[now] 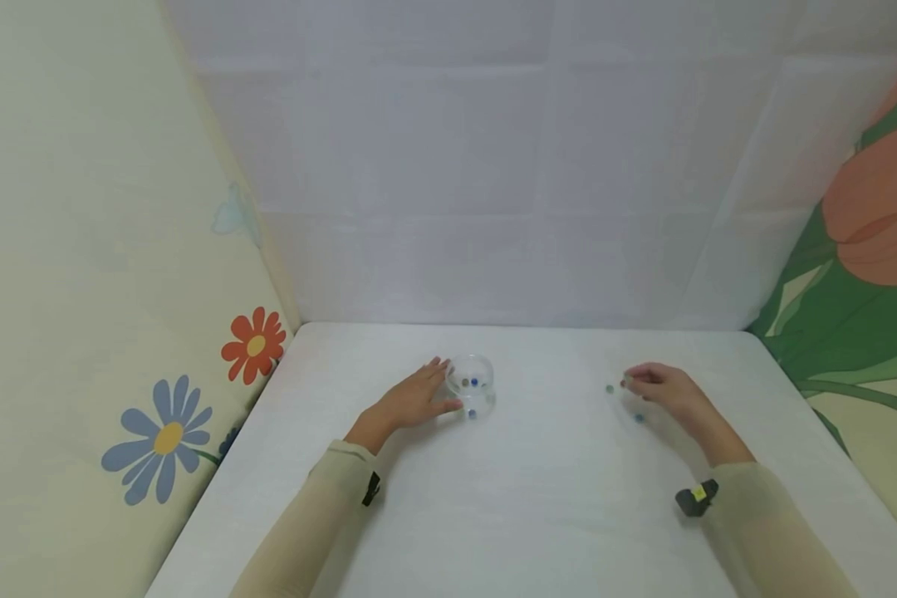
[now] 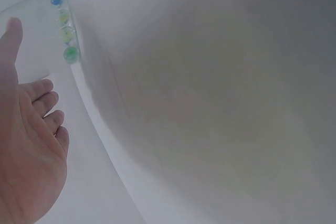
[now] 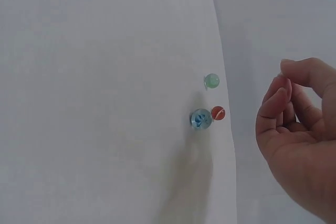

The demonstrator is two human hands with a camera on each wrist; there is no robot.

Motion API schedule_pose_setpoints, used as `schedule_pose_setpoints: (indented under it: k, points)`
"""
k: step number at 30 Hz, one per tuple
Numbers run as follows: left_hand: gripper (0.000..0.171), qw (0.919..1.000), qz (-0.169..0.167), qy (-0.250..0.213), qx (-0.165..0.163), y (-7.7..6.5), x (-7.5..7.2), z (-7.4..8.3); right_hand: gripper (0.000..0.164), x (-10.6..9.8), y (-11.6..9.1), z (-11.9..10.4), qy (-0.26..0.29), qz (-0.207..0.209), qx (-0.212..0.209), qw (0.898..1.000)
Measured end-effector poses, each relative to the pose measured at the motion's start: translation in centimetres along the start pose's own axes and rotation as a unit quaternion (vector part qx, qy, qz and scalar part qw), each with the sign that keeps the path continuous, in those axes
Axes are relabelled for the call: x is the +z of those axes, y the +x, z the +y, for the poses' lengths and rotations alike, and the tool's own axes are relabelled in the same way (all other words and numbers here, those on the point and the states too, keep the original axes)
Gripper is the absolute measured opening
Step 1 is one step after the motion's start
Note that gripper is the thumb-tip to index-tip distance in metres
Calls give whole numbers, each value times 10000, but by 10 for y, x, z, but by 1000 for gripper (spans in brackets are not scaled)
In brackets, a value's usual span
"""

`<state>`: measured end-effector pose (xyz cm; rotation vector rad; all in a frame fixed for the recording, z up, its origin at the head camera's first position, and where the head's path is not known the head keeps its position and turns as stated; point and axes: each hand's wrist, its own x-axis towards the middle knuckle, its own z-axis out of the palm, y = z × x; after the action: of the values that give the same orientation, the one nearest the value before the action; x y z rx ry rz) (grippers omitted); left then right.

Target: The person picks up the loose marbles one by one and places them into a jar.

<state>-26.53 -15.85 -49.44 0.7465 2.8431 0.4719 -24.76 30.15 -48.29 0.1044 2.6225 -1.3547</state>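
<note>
A clear glass cup stands on the white table near its middle, with several marbles inside. In the left wrist view, blue, yellow and green marbles line its bottom. My left hand rests spread beside the cup, thumb and fingers either side of the near wall. To the right, my right hand is raised above the table, thumb and fingertips pinched together on a small pale marble, mostly hidden by the fingers. Below it lie a green marble, a red marble and a larger blue marble.
White cloth covers the table and the wall behind it. Flower-printed fabric hangs at the left and the right. A dark wrist camera sits on the right sleeve.
</note>
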Motion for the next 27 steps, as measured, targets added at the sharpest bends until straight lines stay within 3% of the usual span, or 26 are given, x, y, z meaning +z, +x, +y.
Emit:
schedule_pose_setpoints:
  k: [27]
  points:
    - [91,10000,18,59,9,0,0,0,41,11,-7,-27,444,-124,-407,9981]
